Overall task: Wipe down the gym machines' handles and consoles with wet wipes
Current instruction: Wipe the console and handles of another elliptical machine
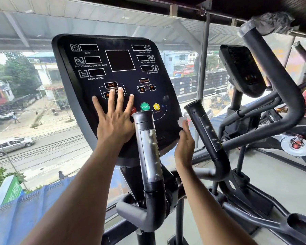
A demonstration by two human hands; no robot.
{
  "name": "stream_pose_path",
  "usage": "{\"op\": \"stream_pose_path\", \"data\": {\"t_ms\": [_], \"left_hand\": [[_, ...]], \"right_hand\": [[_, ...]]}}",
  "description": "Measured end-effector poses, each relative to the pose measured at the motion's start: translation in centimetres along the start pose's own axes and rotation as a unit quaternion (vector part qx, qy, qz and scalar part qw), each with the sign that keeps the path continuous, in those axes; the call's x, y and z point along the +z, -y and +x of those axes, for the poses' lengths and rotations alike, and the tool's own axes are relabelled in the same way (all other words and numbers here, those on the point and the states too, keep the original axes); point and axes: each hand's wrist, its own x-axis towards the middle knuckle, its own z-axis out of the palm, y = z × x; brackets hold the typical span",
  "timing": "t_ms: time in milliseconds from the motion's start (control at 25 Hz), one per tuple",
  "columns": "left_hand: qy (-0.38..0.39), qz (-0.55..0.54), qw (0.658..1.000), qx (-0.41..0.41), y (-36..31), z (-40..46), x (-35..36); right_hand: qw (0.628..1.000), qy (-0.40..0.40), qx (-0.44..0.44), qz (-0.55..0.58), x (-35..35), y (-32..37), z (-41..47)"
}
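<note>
A black console (117, 71) with dark readouts and a green START button fills the middle of the head view. My left hand (114, 119) lies flat on its lower part, fingers spread and straight over the orange arrow buttons. My right hand (184, 147) is at the console's lower right edge, seen edge-on, with a small white wet wipe (181, 120) at its fingertips against that edge. Two upright black handles with metal sensor strips stand in front: the left handle (148, 147) beside my left hand, the right handle (207, 131) just right of my right hand.
A second machine with its own console (242, 68) and curved grey handlebar (276, 71) stands close on the right. A glass wall (34, 103) behind the console looks down on a street. Grey floor (272, 174) lies to the right.
</note>
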Motion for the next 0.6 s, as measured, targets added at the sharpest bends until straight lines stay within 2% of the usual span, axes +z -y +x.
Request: {"op": "stream_pose_path", "data": {"t_ms": [160,280,360,480,600], "left_hand": [[-0.010,0.007,1.000,-0.001,-0.1,0.0,0.4],[-0.013,0.003,1.000,-0.007,-0.1,0.1,0.6],[-0.009,0.004,1.000,-0.009,-0.2,0.1,0.5],[-0.007,0.000,1.000,-0.008,-0.1,0.2,0.5],[-0.006,0.002,1.000,-0.009,-0.1,0.2,0.5]], "right_hand": [[0.999,-0.029,-0.015,-0.032,-0.7,-0.9,-2.0],[0.991,-0.046,-0.094,-0.078,-1.9,-1.5,-5.0],[0.988,-0.046,-0.124,-0.078,-2.3,-1.7,-3.7],[0.994,-0.045,-0.081,-0.053,-2.5,-1.8,-0.3],[0.995,-0.041,-0.046,-0.077,-2.9,-1.6,-0.4]]}}
